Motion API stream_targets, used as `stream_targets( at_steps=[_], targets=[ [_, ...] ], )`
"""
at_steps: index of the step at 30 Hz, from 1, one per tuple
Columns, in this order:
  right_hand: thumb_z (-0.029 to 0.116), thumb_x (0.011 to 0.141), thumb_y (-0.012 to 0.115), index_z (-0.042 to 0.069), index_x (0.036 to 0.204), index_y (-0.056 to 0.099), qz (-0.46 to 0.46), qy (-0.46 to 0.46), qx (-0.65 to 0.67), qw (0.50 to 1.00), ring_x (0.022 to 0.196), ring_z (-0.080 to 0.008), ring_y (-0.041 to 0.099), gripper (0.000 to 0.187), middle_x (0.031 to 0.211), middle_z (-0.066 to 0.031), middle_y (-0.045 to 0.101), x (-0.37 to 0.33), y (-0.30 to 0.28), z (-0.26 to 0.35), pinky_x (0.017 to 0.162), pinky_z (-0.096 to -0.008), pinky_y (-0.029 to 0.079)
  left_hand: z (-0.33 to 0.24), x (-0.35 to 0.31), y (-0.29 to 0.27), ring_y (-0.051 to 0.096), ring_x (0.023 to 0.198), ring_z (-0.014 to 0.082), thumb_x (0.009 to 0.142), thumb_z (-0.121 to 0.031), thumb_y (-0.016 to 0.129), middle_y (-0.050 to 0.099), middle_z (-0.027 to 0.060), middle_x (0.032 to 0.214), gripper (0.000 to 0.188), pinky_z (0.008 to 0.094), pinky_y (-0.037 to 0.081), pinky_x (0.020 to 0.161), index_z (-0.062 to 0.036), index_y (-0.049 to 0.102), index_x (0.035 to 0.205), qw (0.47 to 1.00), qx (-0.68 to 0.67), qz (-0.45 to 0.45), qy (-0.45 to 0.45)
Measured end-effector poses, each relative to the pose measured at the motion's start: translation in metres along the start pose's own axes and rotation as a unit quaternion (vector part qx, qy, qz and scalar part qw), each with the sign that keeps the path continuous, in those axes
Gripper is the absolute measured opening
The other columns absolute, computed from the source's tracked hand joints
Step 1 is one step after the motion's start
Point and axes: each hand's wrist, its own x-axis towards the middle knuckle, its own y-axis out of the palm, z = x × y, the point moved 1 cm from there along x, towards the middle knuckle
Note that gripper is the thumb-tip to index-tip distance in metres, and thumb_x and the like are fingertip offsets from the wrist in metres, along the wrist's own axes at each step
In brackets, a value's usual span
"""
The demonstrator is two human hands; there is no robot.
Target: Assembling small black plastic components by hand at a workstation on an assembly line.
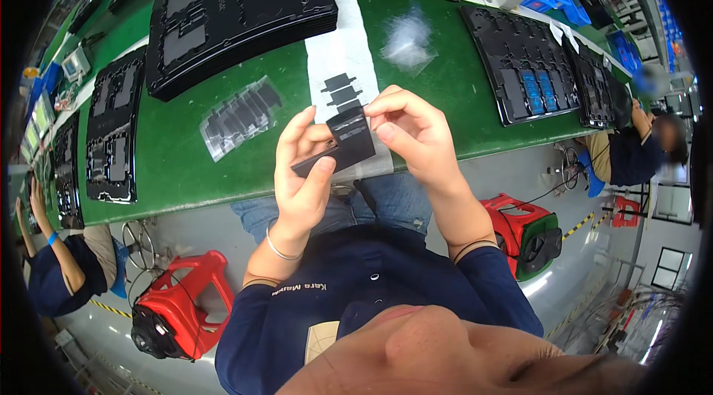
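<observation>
Above the bench's near edge my left hand (301,172) is closed on a flat, dark, L-shaped part (355,144), thumb on its lower arm and fingers behind. The part is tilted, with a glossy band across its upper arm. My right hand (414,131) pinches at that arm's upper right corner; whether a thin film is between the fingertips cannot be made out. Just beyond the part, black die-cut pieces (342,89) lie on a white strip (343,38). A clear sheet with black strips (241,119) rests left of my left hand.
Crumpled clear film (408,42) lies on the green bench (438,90). A stack of black trays (241,12) stands far left; another black tray (520,61) at right holds blue-faced pieces (538,90). Red stools (197,287) flank me. Co-workers sit at both sides.
</observation>
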Motion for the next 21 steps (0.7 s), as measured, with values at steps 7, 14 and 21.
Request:
stream_targets(
  at_steps=[7,14,21],
  targets=[
    [0.000,0.079,0.061,0.000,0.077,0.054,0.029,0.019,-0.008,0.999,0.066,-0.0057,0.043,0.008,0.079,-0.0025,0.049,-0.001,0.000,-0.009,0.056,-0.0185,0.033,-0.004,0.001,-0.007,0.055,0.097,0.0211,0.085,-0.002,0.051,0.056,0.0148,0.103,0.050,0.0314,0.042,0.087,0.0039,0.029,0.129,1.000,0.008,0.014,-0.016],
    [0.000,0.075,0.065,-0.001,0.083,0.059,0.011,0.003,0.011,1.000,0.067,-0.0073,0.044,0.010,0.081,-0.0029,0.054,0.000,0.009,-0.015,0.058,-0.0200,0.034,-0.005,-0.009,-0.019,0.059,0.087,0.0184,0.083,-0.006,0.056,0.063,0.0155,0.095,0.023,0.0287,0.046,0.079,0.0079,0.059,0.101,0.995,0.057,-0.012,-0.076],
    [0.000,0.069,0.070,0.000,0.091,0.065,0.019,-0.056,-0.062,0.996,0.069,-0.0104,0.050,0.023,0.078,-0.0056,0.059,0.001,0.007,-0.010,0.059,-0.0222,0.038,-0.012,-0.005,-0.013,0.062,0.078,0.0190,0.083,-0.006,0.056,0.065,0.0155,0.087,0.021,0.0287,0.049,0.072,0.0092,0.060,0.098,0.994,0.080,-0.005,-0.072]
  ],
)
